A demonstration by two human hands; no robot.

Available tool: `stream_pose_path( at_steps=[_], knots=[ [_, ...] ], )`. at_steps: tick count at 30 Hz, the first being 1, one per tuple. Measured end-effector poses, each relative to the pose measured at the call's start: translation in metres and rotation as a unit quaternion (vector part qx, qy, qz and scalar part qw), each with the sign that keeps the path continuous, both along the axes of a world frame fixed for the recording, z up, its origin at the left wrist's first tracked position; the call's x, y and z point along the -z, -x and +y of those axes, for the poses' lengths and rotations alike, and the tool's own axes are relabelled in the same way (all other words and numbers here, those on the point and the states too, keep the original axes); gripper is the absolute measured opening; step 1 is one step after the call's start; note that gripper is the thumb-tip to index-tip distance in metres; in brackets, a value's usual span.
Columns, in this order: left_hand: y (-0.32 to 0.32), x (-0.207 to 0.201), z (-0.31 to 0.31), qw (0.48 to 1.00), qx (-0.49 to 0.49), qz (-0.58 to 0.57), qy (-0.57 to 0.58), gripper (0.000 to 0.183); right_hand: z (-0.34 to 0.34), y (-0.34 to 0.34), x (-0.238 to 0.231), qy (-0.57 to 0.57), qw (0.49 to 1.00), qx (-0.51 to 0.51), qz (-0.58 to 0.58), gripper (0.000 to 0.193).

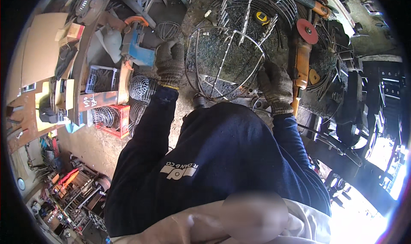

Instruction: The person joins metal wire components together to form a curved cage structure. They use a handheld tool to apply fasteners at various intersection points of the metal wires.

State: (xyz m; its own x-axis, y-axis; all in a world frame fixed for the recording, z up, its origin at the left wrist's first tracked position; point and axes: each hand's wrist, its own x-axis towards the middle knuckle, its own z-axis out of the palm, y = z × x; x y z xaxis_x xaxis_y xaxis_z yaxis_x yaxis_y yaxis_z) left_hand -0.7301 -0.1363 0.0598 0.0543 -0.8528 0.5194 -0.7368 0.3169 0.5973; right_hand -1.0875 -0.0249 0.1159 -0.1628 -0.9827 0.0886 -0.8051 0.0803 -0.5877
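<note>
A round wire frame (200,86) of bent metal rod lies on the dark, gritty work surface (239,70) between my gloved hands. A straight speckled rod (221,64) crosses its middle. My left hand (170,64), in a grey knitted glove, is raised just left of the frame, apart from it; its fingers point away from me, thumb apart, and I see nothing in it. My right hand (275,86), in a similar glove, is at the frame's right rim, its thumb and fingertips closed there. The palm side of this hand is hidden.
An orange angle grinder (302,58) with a red disc lies right of my right hand. Toothed metal strips (245,21), a yellow tape measure (261,17) and wire rings lie beyond the frame. Leftward are a blue machine (139,51), a red crate (124,122) and several wire coils (140,88).
</note>
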Motion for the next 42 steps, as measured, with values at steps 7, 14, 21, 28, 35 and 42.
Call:
stream_pose_path(
  at_steps=[7, 14, 21, 28, 35, 42],
  knots=[
    [0.001, 0.001, 0.000, 1.000, 0.000, 0.016, 0.006, 0.029, -0.001, -0.005, -0.009, 0.008, 0.999, 0.004, 0.038, 0.044],
    [0.002, 0.000, 0.002, 0.999, -0.006, 0.037, 0.008, 0.028, -0.002, -0.007, -0.010, 0.006, 0.997, -0.003, 0.080, 0.042],
    [0.008, -0.032, 0.009, 0.995, -0.029, -0.059, 0.081, 0.029, 0.002, -0.011, -0.009, 0.039, 0.994, -0.022, 0.098, 0.041],
    [0.024, -0.072, 0.022, 0.982, 0.134, 0.019, 0.132, 0.032, 0.001, -0.011, -0.009, 0.039, 0.994, -0.013, 0.105, 0.040],
    [0.043, -0.071, 0.045, 0.980, 0.172, 0.101, 0.004, 0.045, 0.000, -0.010, -0.006, 0.050, 0.992, -0.019, 0.116, 0.039],
    [0.046, -0.055, 0.040, 0.964, 0.194, 0.181, 0.010, 0.042, 0.001, -0.007, 0.002, 0.041, 0.994, -0.003, 0.106, 0.040]
  ],
)
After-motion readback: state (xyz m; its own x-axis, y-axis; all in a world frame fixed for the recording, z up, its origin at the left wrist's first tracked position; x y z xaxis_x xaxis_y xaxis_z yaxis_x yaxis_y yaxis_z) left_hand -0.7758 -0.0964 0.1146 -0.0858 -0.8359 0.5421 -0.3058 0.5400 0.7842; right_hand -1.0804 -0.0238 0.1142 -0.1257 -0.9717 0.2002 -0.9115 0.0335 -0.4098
